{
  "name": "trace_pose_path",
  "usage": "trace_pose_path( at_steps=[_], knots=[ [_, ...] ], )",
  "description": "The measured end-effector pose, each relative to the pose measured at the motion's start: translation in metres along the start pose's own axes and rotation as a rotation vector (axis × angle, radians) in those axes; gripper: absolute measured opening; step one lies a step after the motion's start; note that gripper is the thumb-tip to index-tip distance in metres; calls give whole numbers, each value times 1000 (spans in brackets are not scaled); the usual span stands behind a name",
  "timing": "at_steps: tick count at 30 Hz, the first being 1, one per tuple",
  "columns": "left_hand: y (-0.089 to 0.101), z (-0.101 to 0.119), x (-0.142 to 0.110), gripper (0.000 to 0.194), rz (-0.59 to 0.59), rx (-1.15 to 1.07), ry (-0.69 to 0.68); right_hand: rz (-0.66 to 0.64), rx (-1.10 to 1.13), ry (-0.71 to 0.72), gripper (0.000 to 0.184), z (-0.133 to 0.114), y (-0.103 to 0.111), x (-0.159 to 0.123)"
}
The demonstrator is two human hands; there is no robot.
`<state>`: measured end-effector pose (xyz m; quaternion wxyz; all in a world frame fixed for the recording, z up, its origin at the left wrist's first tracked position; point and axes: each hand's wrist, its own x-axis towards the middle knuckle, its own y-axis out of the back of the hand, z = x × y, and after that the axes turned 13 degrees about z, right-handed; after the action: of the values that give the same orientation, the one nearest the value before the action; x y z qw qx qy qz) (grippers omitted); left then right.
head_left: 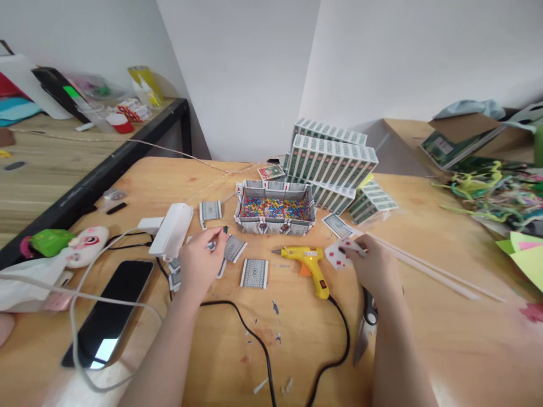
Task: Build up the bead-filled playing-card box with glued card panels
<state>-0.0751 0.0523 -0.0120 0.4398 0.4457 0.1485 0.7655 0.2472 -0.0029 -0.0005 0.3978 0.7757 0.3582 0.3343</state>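
My left hand (202, 257) is closed in a pinch above several patterned cards; a small dark bit shows at its fingertips, too small to name. Between the fingers of my right hand (375, 263) is a playing card (338, 255), its red-marked face showing. A yellow glue gun (306, 257) lies on its side between my hands, nozzle to the left. One folded grey card (254, 273) rests left of the gun. Behind it stands an open box made of folded cards (275, 225), with small colourful pieces (278, 208) inside. Scissors (367, 322) lie partly under my right wrist.
Stacked card packs (333, 161) stand behind the box. A white power strip (172, 229), a phone (111, 311) and loose cables are on the left. Glue sticks (428, 268) lie at the right, near coloured strings (487, 192). The gun's black cord (345, 339) runs toward me.
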Motion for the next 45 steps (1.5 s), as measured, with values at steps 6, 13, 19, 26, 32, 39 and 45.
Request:
trace_pose_path(
  at_steps=[6, 13, 19, 26, 32, 39, 45],
  knots=[
    [-2, 16, -12, 21, -36, -96, -188, 60, 318, -134, 31, -15, 4, 0],
    [-3, 18, -14, 19, -49, -105, -228, -212, 91, -92, 12, 6, 11, 5],
    [-1, 18, -13, 16, -19, -132, -268, -51, -99, 35, 19, 11, 5, 22],
    [-2, 17, -14, 16, -24, -129, -287, -283, -436, 431, 36, -13, -29, 63],
    [-2, 16, -14, 15, 3, -128, -331, -352, -565, 389, 29, -16, -38, 69],
    [-3, 16, -15, 17, -21, -130, -344, -319, -595, 367, 31, -23, -26, 71],
    [-5, 14, -16, 18, -50, -107, -359, -197, -500, 360, 37, -21, -3, 73]
  ],
)
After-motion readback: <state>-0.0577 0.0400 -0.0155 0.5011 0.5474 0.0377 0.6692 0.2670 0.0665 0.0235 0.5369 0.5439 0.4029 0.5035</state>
